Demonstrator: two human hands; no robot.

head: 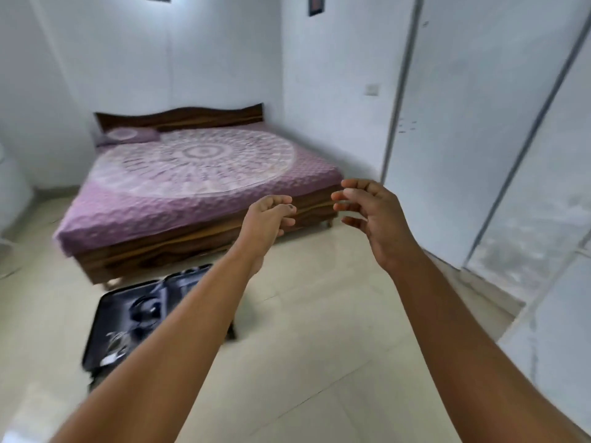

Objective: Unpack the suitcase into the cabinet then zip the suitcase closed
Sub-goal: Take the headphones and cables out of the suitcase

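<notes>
A dark suitcase (134, 318) lies open on the floor at the lower left, just in front of the bed, with dark and pale items inside; my left forearm hides its right part. The white cabinet (479, 139) stands along the right wall with its doors shut. Both arms reach forward in the air above the floor. My left hand (267, 220) has loosely curled fingers and holds nothing. My right hand (371, 215) hangs beside it with relaxed, half-bent fingers, also holding nothing. Both hands are well away from the suitcase and the cabinet.
A wooden bed (198, 174) with a purple patterned sheet and a pillow (131, 135) fills the far left corner. Pale floor tiles (319, 330) stretch between bed and cabinet. A light switch (373, 89) sits on the wall next to the cabinet.
</notes>
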